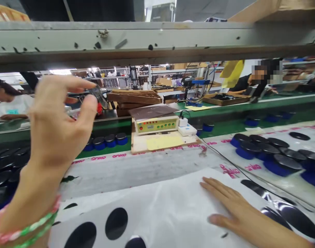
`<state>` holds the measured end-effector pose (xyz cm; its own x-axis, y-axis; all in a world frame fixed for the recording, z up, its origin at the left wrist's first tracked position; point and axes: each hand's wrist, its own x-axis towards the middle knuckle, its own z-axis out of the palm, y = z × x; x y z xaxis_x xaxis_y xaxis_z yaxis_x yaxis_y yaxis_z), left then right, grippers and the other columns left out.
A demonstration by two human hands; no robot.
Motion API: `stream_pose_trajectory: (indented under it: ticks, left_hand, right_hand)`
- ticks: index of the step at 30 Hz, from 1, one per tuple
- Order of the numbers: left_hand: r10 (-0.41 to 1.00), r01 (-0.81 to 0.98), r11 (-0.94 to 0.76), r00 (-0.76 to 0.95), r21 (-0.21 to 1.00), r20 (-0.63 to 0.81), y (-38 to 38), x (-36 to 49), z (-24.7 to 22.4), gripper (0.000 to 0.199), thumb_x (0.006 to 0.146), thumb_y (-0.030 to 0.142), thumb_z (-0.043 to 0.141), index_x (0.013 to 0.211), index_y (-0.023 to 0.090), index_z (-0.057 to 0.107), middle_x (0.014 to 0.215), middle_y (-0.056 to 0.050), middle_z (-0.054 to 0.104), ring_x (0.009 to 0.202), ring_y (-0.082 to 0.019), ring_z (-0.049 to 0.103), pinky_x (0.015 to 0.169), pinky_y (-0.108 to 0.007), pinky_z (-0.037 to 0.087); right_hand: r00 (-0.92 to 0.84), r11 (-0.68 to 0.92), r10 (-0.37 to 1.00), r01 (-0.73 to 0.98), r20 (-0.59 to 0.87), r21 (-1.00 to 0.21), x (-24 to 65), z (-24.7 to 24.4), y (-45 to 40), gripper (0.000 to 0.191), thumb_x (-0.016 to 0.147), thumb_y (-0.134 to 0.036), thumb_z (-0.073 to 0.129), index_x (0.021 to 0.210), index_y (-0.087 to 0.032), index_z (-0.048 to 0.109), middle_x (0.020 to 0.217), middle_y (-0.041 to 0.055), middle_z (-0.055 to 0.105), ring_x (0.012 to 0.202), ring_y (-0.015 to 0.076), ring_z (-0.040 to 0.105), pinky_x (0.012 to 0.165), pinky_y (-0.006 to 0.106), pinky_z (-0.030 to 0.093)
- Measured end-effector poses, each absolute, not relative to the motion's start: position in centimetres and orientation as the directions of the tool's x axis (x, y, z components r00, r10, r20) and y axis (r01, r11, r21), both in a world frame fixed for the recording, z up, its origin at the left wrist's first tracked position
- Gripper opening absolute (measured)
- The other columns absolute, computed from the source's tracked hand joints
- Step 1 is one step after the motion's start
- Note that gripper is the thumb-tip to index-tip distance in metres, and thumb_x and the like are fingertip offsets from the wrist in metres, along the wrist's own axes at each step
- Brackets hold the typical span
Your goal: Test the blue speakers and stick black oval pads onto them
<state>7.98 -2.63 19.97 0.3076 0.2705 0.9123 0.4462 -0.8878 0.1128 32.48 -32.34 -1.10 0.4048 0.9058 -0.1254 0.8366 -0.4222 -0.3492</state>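
Note:
My left hand (58, 120) is raised at the left, its thumb and index finger curved with a gap between them. Behind those fingertips shows a greyish, see-through shape that I cannot make out. My right hand (232, 206) lies flat, fingers stretched, on a white sheet (173, 206). Black round stickers (116, 223) dot the sheet's near left part; its right part is bare. Beside my right forearm lie more glossy black discs (298, 218).
Blue round pieces with black tops (281, 164) cluster at the right; dark ones (7, 162) crowd the left. A control box (157, 125) and a power strip (187, 129) stand ahead, with a cable running right. A shelf beam (157, 39) crosses overhead. Two people are across the line.

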Motion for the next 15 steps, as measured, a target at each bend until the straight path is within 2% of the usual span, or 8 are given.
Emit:
stream_pose_trajectory:
  ticks: [2, 4, 6, 8, 10, 11, 13, 15]
  left_hand:
    - [0.307, 0.318, -0.938, 0.579, 0.138, 0.755, -5.0, 9.3, 18.9, 0.030, 0.088, 0.037, 0.043, 0.109, 0.020, 0.058, 0.105, -0.001, 0.059, 0.094, -0.019, 0.056, 0.079, -0.033, 0.046]
    - [0.266, 0.192, -0.959, 0.864, 0.207, 0.427, -7.0, 11.1, 15.7, 0.033, 0.086, 0.043, 0.045, 0.108, 0.022, 0.060, 0.104, -0.002, 0.062, 0.094, -0.019, 0.058, 0.082, -0.033, 0.046]
    - [0.253, 0.213, -0.916, 0.964, 0.339, 0.079, -8.8, 13.1, 11.4, 0.039, 0.086, 0.046, 0.042, 0.114, 0.023, 0.058, 0.117, -0.007, 0.059, 0.106, -0.024, 0.055, 0.092, -0.040, 0.041]
    - [0.214, 0.208, -0.904, 0.976, 0.374, -0.025, -10.4, 15.0, 7.8, 0.046, 0.075, 0.051, 0.056, 0.110, 0.021, 0.060, 0.113, -0.011, 0.062, 0.104, -0.029, 0.057, 0.089, -0.041, 0.044]
    - [0.183, 0.185, -0.893, 0.982, 0.411, -0.045, -11.4, 16.7, 5.8, 0.045, 0.080, 0.051, 0.051, 0.110, 0.019, 0.061, 0.110, -0.009, 0.064, 0.102, -0.028, 0.058, 0.088, -0.040, 0.044]
    - [0.175, 0.180, -0.851, 0.983, 0.494, -0.056, -11.7, 17.5, 5.6, 0.045, 0.080, 0.052, 0.050, 0.107, 0.018, 0.062, 0.106, -0.008, 0.066, 0.099, -0.027, 0.059, 0.086, -0.038, 0.045]
    - [0.153, 0.178, -0.678, 0.983, 0.713, -0.100, -11.7, 19.0, 6.7, 0.042, 0.078, 0.053, 0.055, 0.097, 0.018, 0.065, 0.095, -0.004, 0.068, 0.090, -0.025, 0.062, 0.078, -0.032, 0.048]
    - [0.132, 0.182, -0.492, 0.982, 0.851, -0.134, -11.5, 20.3, 9.0, 0.039, 0.072, 0.051, 0.062, 0.091, 0.017, 0.066, 0.087, -0.002, 0.069, 0.080, -0.021, 0.064, 0.067, -0.027, 0.049]
  right_hand:
    - [0.415, -0.417, 0.905, 0.830, -0.090, -0.370, 32.0, -1.1, -32.2, 0.077, 0.080, -0.064, 0.047, 0.143, -0.025, 0.029, 0.149, 0.0037, 0.023, 0.137, 0.0288, 0.018, 0.110, 0.049, 0.023]
    - [0.411, -0.384, 0.912, 0.832, -0.022, -0.401, 31.6, -1.4, -32.1, 0.072, 0.082, -0.059, 0.047, 0.142, -0.022, 0.032, 0.147, 0.0067, 0.030, 0.136, 0.0281, 0.022, 0.109, 0.048, 0.026]
    - [0.416, -0.350, 0.906, 0.838, 0.076, -0.418, 31.2, -1.9, -32.1, 0.061, 0.086, -0.051, 0.047, 0.138, -0.020, 0.039, 0.142, 0.0093, 0.039, 0.132, 0.0276, 0.032, 0.106, 0.048, 0.033]
    - [0.399, -0.295, 0.893, 0.868, 0.208, -0.400, 31.1, -2.3, -32.1, 0.045, 0.091, -0.036, 0.043, 0.132, -0.020, 0.047, 0.134, 0.0098, 0.050, 0.126, 0.0256, 0.042, 0.101, 0.046, 0.040]
    - [0.301, -0.187, 0.877, 0.932, 0.374, -0.311, 31.1, -2.1, -32.0, 0.037, 0.092, -0.019, 0.038, 0.125, -0.023, 0.052, 0.127, 0.0069, 0.057, 0.125, 0.0233, 0.043, 0.099, 0.045, 0.041]
    - [0.226, -0.129, 0.861, 0.963, 0.455, -0.235, 31.2, -1.7, -31.9, 0.038, 0.091, -0.012, 0.037, 0.122, -0.025, 0.054, 0.126, 0.0047, 0.057, 0.127, 0.0230, 0.040, 0.101, 0.046, 0.038]
    - [0.138, -0.106, 0.776, 0.990, 0.616, -0.089, 31.4, -0.1, -31.7, 0.043, 0.088, -0.006, 0.039, 0.120, -0.029, 0.054, 0.132, 0.0014, 0.052, 0.131, 0.0250, 0.033, 0.105, 0.051, 0.029]
    - [0.227, -0.232, 0.581, 0.967, 0.782, -0.108, 31.5, 1.9, -31.6, 0.045, 0.087, -0.013, 0.048, 0.128, -0.034, 0.047, 0.145, 0.0009, 0.034, 0.135, 0.0297, 0.024, 0.106, 0.055, 0.021]
